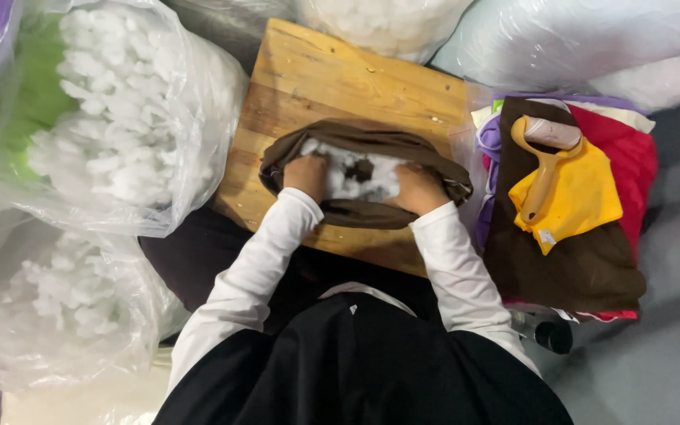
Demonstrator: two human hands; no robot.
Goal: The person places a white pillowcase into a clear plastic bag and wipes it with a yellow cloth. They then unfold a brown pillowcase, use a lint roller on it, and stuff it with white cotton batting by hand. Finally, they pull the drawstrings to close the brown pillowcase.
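Brown fabric cover (pixel 364 140), half stuffed with white fiberfill (pixel 356 175), lies on a wooden board (pixel 340 75), long axis left-right, opening toward the person. Left hand (pixel 306 175) and right hand (pixel 419 189) are pushed inside, fingers hidden so can't tell the grip. Clear bags of stuffing (pixel 112 118) crowd the left; folded fabric stack (pixel 584 236) with a lint roller (pixel 545 157) sits right.

place: stuffing workshop; signs: clear bags of white filling (pixel 112 118); stacked fabric covers (pixel 584 252)
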